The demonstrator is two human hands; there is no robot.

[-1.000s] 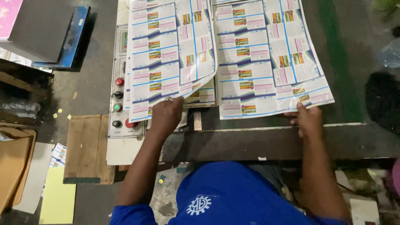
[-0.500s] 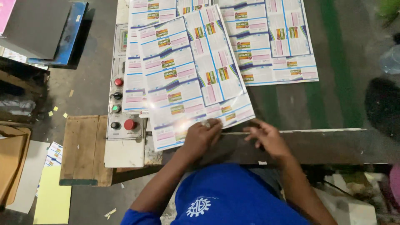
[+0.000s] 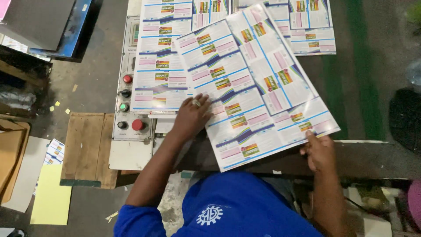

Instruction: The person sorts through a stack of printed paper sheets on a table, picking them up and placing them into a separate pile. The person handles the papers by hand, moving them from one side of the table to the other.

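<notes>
A large glossy printed sheet (image 3: 258, 83) of repeated white, blue and pink labels lies tilted across the dark work surface. My left hand (image 3: 191, 117), with a ring on one finger, grips its left edge. My right hand (image 3: 319, 151) holds its lower right edge. Under it on the left rests a stack of the same printed sheets (image 3: 158, 74). Another printed sheet (image 3: 313, 33) lies flat farther back on the right.
A control panel (image 3: 125, 107) with red, black and green buttons sits left of the stack. A wooden pallet (image 3: 85, 149), a yellow sheet (image 3: 50, 197) and cardboard lie on the floor at left. A green stripe (image 3: 366, 87) runs along the right.
The tilted sheet has swung to the right and nearer to me. My left hand moved up and left along its edge; my right hand shifted right to its lower corner.
</notes>
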